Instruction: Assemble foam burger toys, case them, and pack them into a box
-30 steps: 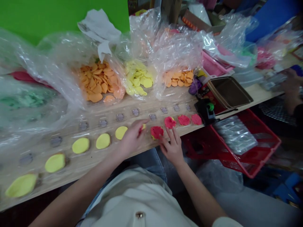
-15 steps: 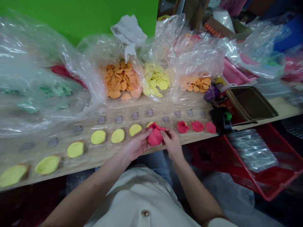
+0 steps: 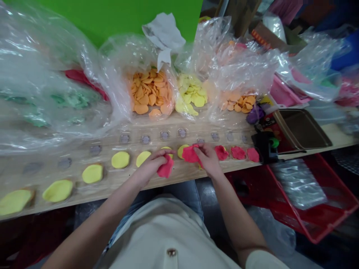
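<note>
My left hand point(image 3: 153, 165) is closed on a thin red petal-like piece point(image 3: 166, 169) that hangs below its fingers. Apart from it, my right hand point(image 3: 208, 160) pinches a wavy-edged red piece point(image 3: 190, 153) over the row. Partly behind that piece shows a yellow disc point(image 3: 181, 150). More yellow discs, such as this one point(image 3: 120, 160), lie along the row to the left in clear plastic packs. To the right of my right hand, several ruffled red pieces point(image 3: 238, 152) sit in the same row.
Clear bags of orange discs point(image 3: 151, 91), yellow discs point(image 3: 193, 91) and green pieces point(image 3: 67, 102) stand along the back of the wooden bench point(image 3: 123, 177). At right are a brown-lidded box point(image 3: 304, 129), a black device point(image 3: 265, 144) and, lower down, a red crate point(image 3: 331, 220).
My hands have moved apart, each with a red piece; before, they were together on the red pieces. The view has shifted slightly.
</note>
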Demonstrator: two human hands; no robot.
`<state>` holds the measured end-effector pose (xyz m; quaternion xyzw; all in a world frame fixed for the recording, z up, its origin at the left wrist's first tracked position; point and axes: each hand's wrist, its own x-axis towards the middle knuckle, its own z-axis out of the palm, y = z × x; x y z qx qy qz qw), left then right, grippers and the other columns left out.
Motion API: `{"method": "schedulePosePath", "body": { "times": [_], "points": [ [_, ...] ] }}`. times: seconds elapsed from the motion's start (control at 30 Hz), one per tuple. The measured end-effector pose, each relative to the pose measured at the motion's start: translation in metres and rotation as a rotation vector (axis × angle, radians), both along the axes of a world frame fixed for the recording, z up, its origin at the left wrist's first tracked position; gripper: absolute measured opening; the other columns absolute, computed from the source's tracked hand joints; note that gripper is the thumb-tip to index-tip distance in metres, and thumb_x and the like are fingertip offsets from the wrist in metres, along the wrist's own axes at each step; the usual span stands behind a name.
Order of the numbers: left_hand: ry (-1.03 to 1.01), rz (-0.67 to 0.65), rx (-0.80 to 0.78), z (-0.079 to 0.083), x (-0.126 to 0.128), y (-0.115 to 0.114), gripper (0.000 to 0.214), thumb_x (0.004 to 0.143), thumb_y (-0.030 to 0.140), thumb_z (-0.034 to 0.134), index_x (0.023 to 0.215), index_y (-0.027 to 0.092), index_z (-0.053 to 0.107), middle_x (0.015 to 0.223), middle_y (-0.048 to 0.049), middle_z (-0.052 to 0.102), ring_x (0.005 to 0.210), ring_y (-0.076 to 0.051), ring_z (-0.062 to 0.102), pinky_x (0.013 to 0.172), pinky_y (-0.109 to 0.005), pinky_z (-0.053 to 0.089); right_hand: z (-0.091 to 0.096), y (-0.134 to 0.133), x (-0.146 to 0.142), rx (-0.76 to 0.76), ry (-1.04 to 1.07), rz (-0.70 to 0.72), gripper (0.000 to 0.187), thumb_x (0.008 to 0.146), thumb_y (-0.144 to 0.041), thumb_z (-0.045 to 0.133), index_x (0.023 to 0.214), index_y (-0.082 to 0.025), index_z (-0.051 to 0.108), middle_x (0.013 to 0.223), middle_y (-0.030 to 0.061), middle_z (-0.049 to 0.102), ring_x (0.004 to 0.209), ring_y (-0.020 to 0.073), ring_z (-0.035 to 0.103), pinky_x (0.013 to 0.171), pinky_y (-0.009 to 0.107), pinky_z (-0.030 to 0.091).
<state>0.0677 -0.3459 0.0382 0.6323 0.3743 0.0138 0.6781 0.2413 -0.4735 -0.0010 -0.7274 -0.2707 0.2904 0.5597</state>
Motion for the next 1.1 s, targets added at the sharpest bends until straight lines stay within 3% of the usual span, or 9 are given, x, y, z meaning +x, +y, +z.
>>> {"method": "schedulePosePath", "body": {
  "times": [0.2, 0.33, 0.47, 0.57, 0.73, 0.93, 1.03, 1.1],
  "points": [
    [0.084, -0.179, 0.326, -0.013, 0.005, -0.003, 0.052, 0.071, 0.020, 0.042, 0.122, 0.019, 0.054, 0.105, -0.0054, 0.063, 0.091, -0.021, 0.057, 0.082, -0.032, 0.042, -0.011, 0.023, -0.004, -0.164, -0.310, 0.177, 0.017, 0.079, -0.026, 0.052, 0.089, -0.018, 0.064, 0.084, 0.0038, 0.066, 0.078, 0.0171, 0.059, 0.075, 0.033, 0.045],
    [0.085, -0.179, 0.340, -0.016, 0.008, 0.001, 0.053, 0.074, 0.024, 0.045, 0.126, 0.019, 0.050, 0.103, -0.0056, 0.064, 0.091, -0.021, 0.058, 0.083, -0.032, 0.043, 0.000, 0.021, -0.001, -0.056, -0.163, 0.263, 0.020, 0.080, -0.027, 0.052, 0.095, -0.019, 0.062, 0.088, 0.0037, 0.067, 0.081, 0.0154, 0.061, 0.077, 0.031, 0.047],
    [-0.029, -0.199, 0.279, -0.011, 0.026, 0.012, 0.039, 0.081, 0.040, 0.045, 0.106, 0.017, 0.064, 0.100, -0.0047, 0.067, 0.094, -0.021, 0.059, 0.084, -0.031, 0.043, 0.013, 0.017, 0.004, 0.004, -0.013, 0.373, 0.025, 0.079, -0.029, 0.056, 0.101, -0.019, 0.060, 0.086, 0.0023, 0.065, 0.079, 0.0142, 0.061, 0.074, 0.029, 0.048],
    [-0.053, -0.302, 0.316, -0.015, 0.042, 0.018, 0.037, 0.082, 0.039, 0.043, 0.096, 0.015, 0.066, 0.089, -0.0039, 0.069, 0.082, -0.019, 0.062, 0.073, -0.028, 0.047, 0.009, 0.018, 0.005, -0.071, -0.170, 0.326, 0.029, 0.078, -0.027, 0.057, 0.105, -0.017, 0.059, 0.083, 0.0027, 0.065, 0.076, 0.0146, 0.061, 0.072, 0.029, 0.047],
    [0.083, -0.305, 0.575, -0.032, 0.061, 0.022, 0.022, 0.076, 0.030, 0.050, 0.083, 0.017, 0.067, 0.080, -0.0041, 0.069, 0.076, -0.020, 0.062, 0.068, -0.029, 0.046, -0.012, 0.021, -0.003, -0.242, -0.551, 0.237, 0.029, 0.082, -0.019, 0.049, 0.110, -0.018, 0.057, 0.098, 0.0060, 0.064, 0.088, 0.0181, 0.059, 0.079, 0.033, 0.047],
    [0.139, -0.318, 0.790, -0.031, 0.065, 0.019, 0.023, 0.082, 0.026, 0.047, 0.094, 0.019, 0.065, 0.091, -0.0070, 0.067, 0.088, -0.022, 0.060, 0.081, -0.034, 0.043, -0.011, 0.016, -0.012, -0.393, -0.952, 0.232, 0.032, 0.085, -0.019, 0.049, 0.116, -0.013, 0.054, 0.100, 0.0117, 0.059, 0.095, 0.0229, 0.053, 0.083, 0.035, 0.045],
    [0.129, -0.366, 0.889, -0.024, 0.055, 0.013, 0.028, 0.087, 0.025, 0.041, 0.106, 0.021, 0.062, 0.103, -0.0069, 0.062, 0.095, -0.021, 0.058, 0.083, -0.032, 0.042, -0.005, 0.003, -0.016, -0.419, -1.022, 0.186, 0.030, 0.087, -0.021, 0.046, 0.115, -0.013, 0.056, 0.102, 0.0125, 0.058, 0.097, 0.0234, 0.051, 0.085, 0.036, 0.043],
    [0.136, -0.443, 1.003, -0.020, 0.048, 0.008, 0.032, 0.087, 0.021, 0.040, 0.115, 0.025, 0.056, 0.111, -0.0054, 0.058, 0.095, -0.020, 0.058, 0.076, -0.029, 0.044, -0.003, -0.008, -0.021, -0.441, -1.052, 0.188, 0.030, 0.089, -0.022, 0.044, 0.114, -0.015, 0.057, 0.110, 0.0130, 0.057, 0.103, 0.0246, 0.049, 0.090, 0.039, 0.041]
  ]
}}
